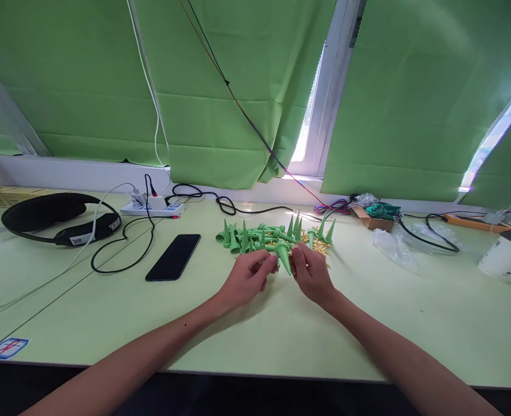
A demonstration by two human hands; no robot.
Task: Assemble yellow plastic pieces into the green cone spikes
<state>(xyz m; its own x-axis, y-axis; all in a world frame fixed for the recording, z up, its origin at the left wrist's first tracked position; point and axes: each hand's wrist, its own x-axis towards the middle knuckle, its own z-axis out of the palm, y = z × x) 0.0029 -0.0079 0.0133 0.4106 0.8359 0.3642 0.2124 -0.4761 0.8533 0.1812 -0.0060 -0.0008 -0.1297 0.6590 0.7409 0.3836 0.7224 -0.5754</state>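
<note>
Between my hands, a green plastic spike hangs point down with its wide cap at the top. My left hand is closed, thumb and forefinger pinched at the spike's left side. On the other side my right hand is closed too, its fingertips close against the spike; what they pinch is mostly hidden. Just behind the hands lies a pile of similar green spikes, some standing point up and others lying down. Small tan pieces are heaped at the pile's right, partly covered by spikes and my right hand.
Left of the pile lies a black phone. Farther left are a black headband-like device, a power strip and cables. At the right are clear plastic bags, a small cardboard box and a white container.
</note>
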